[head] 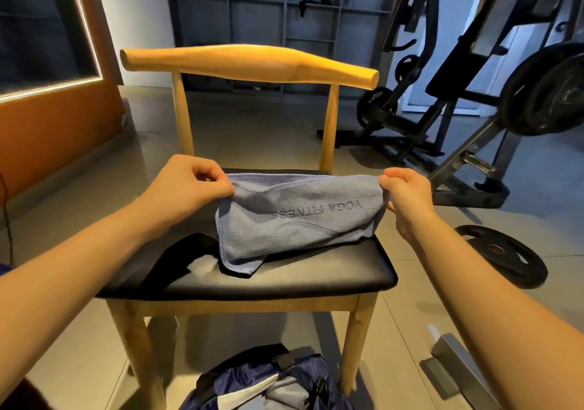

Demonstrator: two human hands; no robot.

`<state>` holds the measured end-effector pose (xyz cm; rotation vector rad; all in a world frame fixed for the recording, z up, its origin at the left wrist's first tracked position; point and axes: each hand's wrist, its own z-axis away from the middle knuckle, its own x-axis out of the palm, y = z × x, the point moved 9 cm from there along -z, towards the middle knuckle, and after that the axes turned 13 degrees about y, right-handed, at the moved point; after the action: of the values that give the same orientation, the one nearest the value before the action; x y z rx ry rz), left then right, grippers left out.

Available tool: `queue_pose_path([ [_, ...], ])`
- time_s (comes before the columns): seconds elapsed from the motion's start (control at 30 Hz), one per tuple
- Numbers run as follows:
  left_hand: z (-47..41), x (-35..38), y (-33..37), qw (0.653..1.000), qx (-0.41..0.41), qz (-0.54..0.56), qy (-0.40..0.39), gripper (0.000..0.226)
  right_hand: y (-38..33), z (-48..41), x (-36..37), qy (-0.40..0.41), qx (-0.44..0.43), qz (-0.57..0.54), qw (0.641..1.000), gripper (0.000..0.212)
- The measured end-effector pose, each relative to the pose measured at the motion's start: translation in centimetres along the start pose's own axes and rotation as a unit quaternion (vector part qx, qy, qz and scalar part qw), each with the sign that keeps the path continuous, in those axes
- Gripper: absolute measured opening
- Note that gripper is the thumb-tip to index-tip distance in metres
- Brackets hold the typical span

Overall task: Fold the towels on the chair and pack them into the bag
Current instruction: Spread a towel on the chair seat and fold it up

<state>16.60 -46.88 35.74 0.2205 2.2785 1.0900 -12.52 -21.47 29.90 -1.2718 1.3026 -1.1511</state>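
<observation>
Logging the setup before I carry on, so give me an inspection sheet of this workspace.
Surface: black chair seat, wooden frame.
Job's things: blue towel held up by its top corners, lower edge on the seat; dark cloth on the seat at its left; bag on the floor before the chair.
Clutter: weight plate and grey metal piece on the floor.
Grips: left hand and right hand each pinch a top towel corner.
Cables: thin cord at the left edge.
Surroundings: weight machine, shelving.
</observation>
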Motion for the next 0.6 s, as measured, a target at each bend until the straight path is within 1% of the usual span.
queue_pose_path([
  [0.13,-0.2,-0.4,-0.8,1.0,0.001,0.023,0.002,0.011,0.1,-0.2,0.1,-0.001,-0.001,-0.014,1.0,0.023],
  [0.23,-0.4,-0.6,-1.6,0.999,-0.008,0.026,0.028,0.009,0.0,-0.2,0.1,0.0,-0.008,-0.017,1.0,0.017],
  [0.33,-0.9,-1.0,-2.8,0.996,-0.04,0.049,0.064,0.009,-0.3,-0.4,-0.1,0.009,-0.02,-0.012,1.0,0.015],
  [0.43,-1.3,-1.1,-3.5,0.99,-0.074,0.095,0.075,0.008,-0.5,-0.5,0.0,0.005,-0.03,-0.002,1.0,0.015],
  [0.53,-1.7,-1.5,-4.2,0.981,-0.11,0.133,0.091,0.009,-1.0,-0.4,0.4,-0.014,-0.051,0.025,0.998,0.016],
  [0.6,-2.2,-2.0,-4.8,0.974,-0.134,0.151,0.107,0.014,-1.8,0.0,0.8,-0.038,-0.073,0.036,0.996,0.013],
])
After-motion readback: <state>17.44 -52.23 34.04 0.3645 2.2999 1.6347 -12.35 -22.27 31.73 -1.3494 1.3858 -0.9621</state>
